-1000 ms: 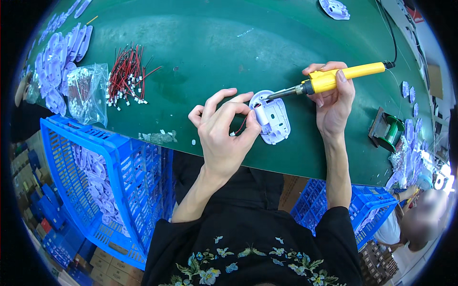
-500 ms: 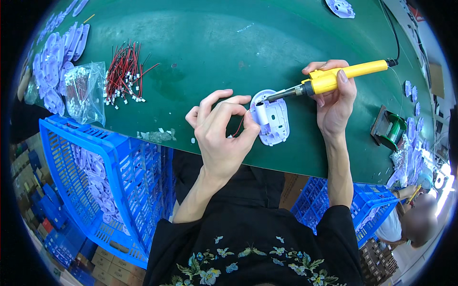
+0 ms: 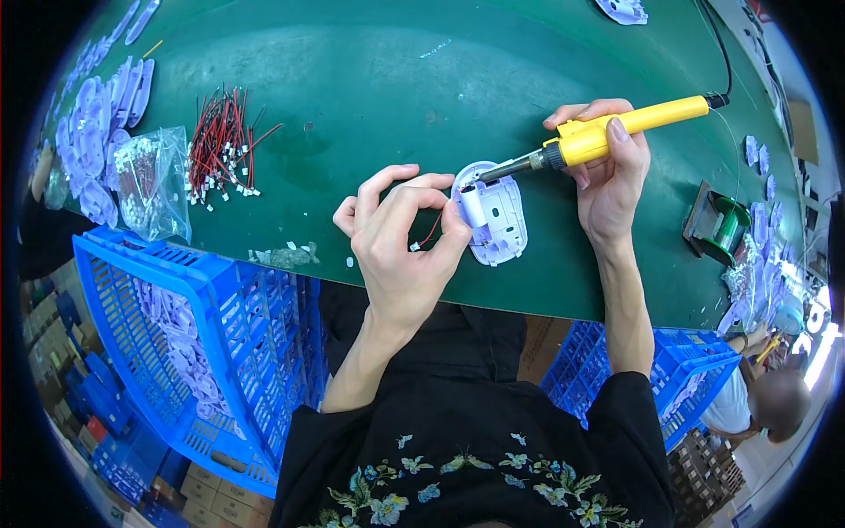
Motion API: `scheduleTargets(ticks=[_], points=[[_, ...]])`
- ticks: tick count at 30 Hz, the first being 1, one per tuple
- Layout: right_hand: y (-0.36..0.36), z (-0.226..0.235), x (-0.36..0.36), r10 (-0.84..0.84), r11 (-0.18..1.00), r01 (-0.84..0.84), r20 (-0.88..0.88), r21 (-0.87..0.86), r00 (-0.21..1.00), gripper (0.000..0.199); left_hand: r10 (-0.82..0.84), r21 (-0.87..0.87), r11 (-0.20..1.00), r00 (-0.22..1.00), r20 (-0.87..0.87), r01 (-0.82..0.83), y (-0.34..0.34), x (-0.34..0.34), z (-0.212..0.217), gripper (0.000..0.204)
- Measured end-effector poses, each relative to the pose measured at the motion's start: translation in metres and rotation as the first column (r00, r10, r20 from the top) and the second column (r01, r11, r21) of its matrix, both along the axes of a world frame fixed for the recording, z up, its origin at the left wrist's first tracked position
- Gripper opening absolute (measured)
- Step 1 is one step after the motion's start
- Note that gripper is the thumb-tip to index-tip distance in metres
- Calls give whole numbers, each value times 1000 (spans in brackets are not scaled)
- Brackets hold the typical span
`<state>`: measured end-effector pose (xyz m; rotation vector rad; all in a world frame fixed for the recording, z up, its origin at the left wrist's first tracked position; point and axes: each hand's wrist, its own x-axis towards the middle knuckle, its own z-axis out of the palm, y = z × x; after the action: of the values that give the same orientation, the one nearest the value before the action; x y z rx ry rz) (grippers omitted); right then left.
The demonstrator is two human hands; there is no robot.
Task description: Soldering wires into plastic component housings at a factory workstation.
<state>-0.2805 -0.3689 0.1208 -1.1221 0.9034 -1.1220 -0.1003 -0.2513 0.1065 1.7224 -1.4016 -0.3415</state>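
My right hand [image 3: 613,172] grips a yellow soldering iron [image 3: 647,121] by its handle. The iron's tip rests at the upper part of a pale lilac plastic shell [image 3: 510,227] lying on the green table. My left hand [image 3: 396,229] is closed in a pinch at the shell's left edge. Out of that pinch hangs a thin red wire [image 3: 431,234] with a small white connector at its end. A pale cylinder lies inside the shell, beside my left fingertips. Those fingertips hide the wire's other end.
Red and black wires [image 3: 224,141] with white connectors lie in a heap at the left, beside a clear bag [image 3: 151,185] and piled lilac shells [image 3: 86,141]. A green solder spool [image 3: 727,231] stands at the right. Blue crates [image 3: 231,352] flank me; a person sits at far right.
The whole view has shifted slightly. More of the red wire and its white connector shows below my left fingers. The iron's tip stays at the shell's upper part.
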Motion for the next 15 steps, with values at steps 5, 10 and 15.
scheduleTargets(ticks=[5,10,15], points=[[0,0,1,7,1000,-7,8,6,1000,26,4,13,1000,1000,-4,-4,0,0,0,14],[1,1,1,8,1000,-8,4,7,1000,25,3,10,1000,1000,-13,-3,-1,0,0,14],[1,2,2,7,1000,-7,-10,4,1000,25,8,11,1000,1000,-16,-8,-1,-1,0,13]])
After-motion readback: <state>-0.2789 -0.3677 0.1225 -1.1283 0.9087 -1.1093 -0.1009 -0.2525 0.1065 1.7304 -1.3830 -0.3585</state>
